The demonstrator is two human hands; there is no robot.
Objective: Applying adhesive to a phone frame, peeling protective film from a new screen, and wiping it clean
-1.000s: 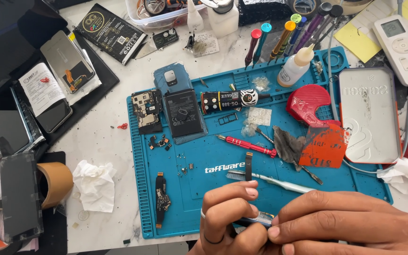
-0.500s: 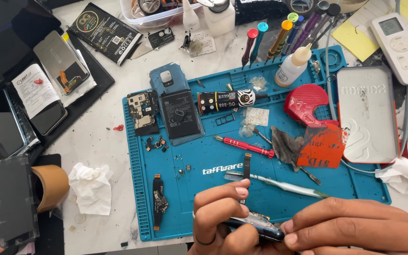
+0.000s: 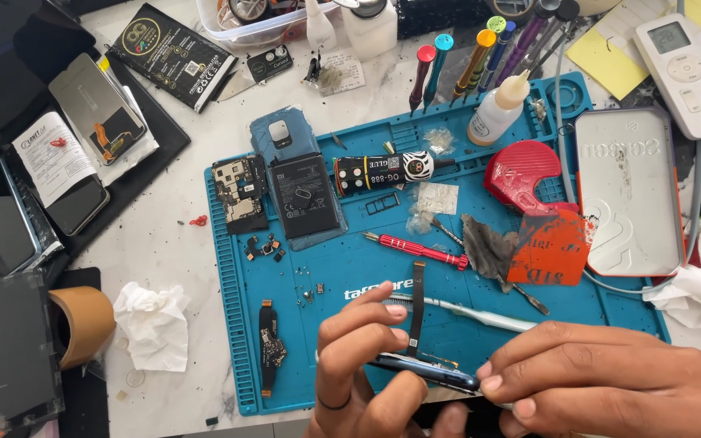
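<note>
While the left hand and right hand both pinch the thin dark phone frame tight, its black ribbon cable could tear if pulled

Matt blue rubbery mat, glossy red plastic case, perhaps metal tin

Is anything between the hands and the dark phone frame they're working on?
Nothing visible. The left hand and right hand both pinch the dark phone frame directly. A thin black ribbon cable rises from it over the blue mat, clear of the fingers.
</note>
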